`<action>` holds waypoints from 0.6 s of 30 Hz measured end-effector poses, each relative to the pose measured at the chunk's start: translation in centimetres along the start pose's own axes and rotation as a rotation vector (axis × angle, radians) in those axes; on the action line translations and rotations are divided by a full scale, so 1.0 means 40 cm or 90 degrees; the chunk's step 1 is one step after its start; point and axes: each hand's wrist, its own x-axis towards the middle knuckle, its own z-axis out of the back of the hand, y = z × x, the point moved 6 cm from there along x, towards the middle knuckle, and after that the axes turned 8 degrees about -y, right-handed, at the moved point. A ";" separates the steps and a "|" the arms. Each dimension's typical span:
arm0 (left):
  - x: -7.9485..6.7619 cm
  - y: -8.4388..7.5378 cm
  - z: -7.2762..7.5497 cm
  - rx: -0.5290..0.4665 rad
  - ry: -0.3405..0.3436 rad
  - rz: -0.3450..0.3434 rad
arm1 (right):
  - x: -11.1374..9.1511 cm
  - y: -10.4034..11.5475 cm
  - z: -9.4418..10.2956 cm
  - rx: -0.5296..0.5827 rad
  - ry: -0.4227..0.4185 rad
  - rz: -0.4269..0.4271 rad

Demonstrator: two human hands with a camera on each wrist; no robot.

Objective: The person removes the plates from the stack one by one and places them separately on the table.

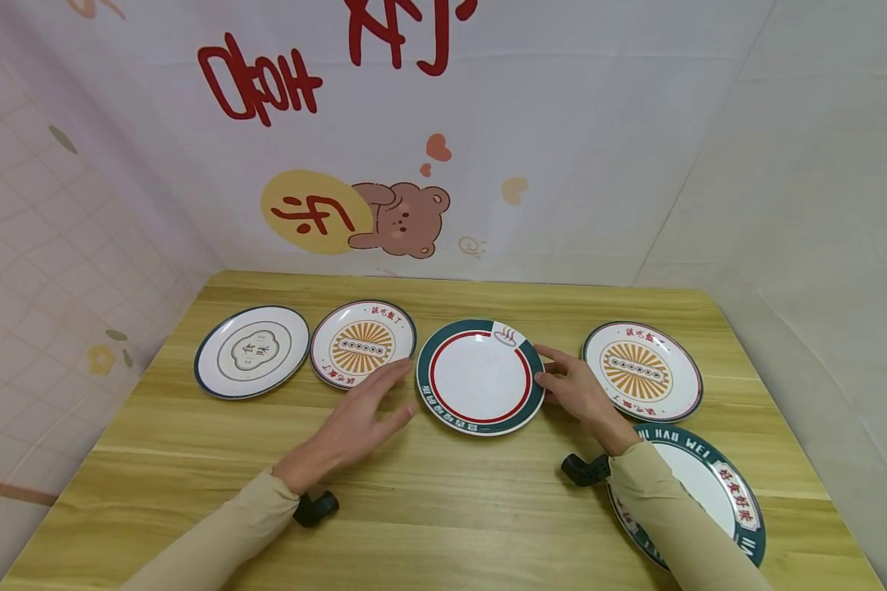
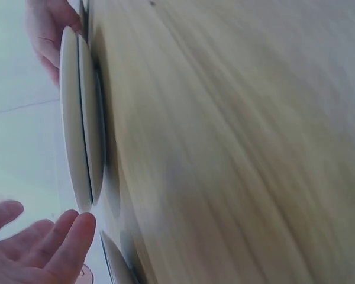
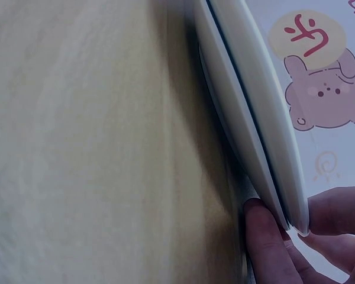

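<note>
Two stacked plates [image 3: 257, 112] are at the middle of the table; the top plate [image 1: 480, 377] is white with a green rim and a red ring. My right hand [image 1: 580, 390] pinches the stack at its right rim, the thumb on one face and fingers [image 3: 266, 242] under the other. My left hand [image 1: 355, 423] hovers at the left side of the stack with its fingers spread and nothing in it. In the left wrist view, its fingertips are right at the rim of the stack [image 2: 77, 118].
On the wooden table [image 1: 443, 509], a blue-rimmed plate [image 1: 229, 353] and an orange-patterned plate [image 1: 355, 328] lie to the left. Another orange-patterned plate [image 1: 643, 369] lies at right, and a large green-rimmed plate [image 1: 710, 476] is partly under my right forearm. A printed curtain [image 1: 562, 123] hangs behind.
</note>
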 end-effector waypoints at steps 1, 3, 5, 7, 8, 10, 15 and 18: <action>0.003 0.000 -0.003 -0.025 -0.002 0.013 | 0.000 0.000 0.000 0.000 -0.002 -0.003; 0.007 0.001 -0.008 -0.074 -0.004 0.046 | -0.002 0.000 -0.001 0.000 0.000 -0.003; 0.010 0.004 -0.016 -0.114 -0.002 0.076 | -0.002 0.000 -0.001 0.002 0.001 -0.004; 0.013 0.006 -0.022 -0.140 0.000 0.105 | -0.004 0.002 -0.002 0.004 0.002 -0.002; 0.014 0.007 -0.026 -0.149 0.001 0.120 | -0.005 0.003 -0.002 0.005 0.003 0.000; 0.016 0.010 -0.032 -0.170 0.003 0.149 | -0.006 0.004 -0.001 0.005 0.003 0.002; 0.016 0.020 -0.052 -0.245 0.009 0.230 | -0.008 0.007 0.000 0.008 0.005 0.003; 0.017 0.026 -0.066 -0.335 0.008 0.272 | -0.007 0.007 0.000 0.014 0.005 0.002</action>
